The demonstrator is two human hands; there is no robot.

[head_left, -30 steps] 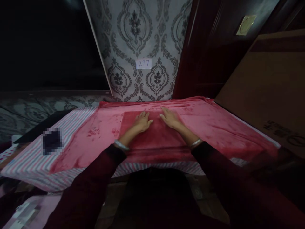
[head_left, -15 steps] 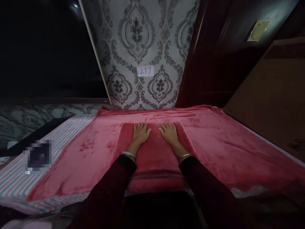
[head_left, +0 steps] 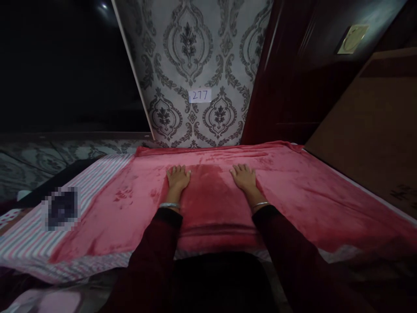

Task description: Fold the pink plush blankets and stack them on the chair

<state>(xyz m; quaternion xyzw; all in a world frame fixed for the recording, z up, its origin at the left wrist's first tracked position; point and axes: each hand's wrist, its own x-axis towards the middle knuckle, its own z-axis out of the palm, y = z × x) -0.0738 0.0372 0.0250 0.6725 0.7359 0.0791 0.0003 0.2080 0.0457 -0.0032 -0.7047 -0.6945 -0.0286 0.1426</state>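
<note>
A folded red plush cloth, roughly rectangular, lies between my arms on a spread pink-red plush blanket. On its far left corner rests my left hand, palm down with fingers stretched out. My right hand lies flat in the same way at its far right corner. Neither hand grips anything. Each wrist wears a silvery bangle, and dark red sleeves cover the arms. A crosswise crease runs over the near part of the folded cloth.
A striped sheet shows at the left, with a pixelated dark object on it. A large dark screen stands behind at left. Patterned wallpaper bears a paper label reading 277. At right leans a brown board.
My hands have slid apart over the folded cloth, the left one leftward and the right one rightward, both staying flat. The view has shifted slightly.
</note>
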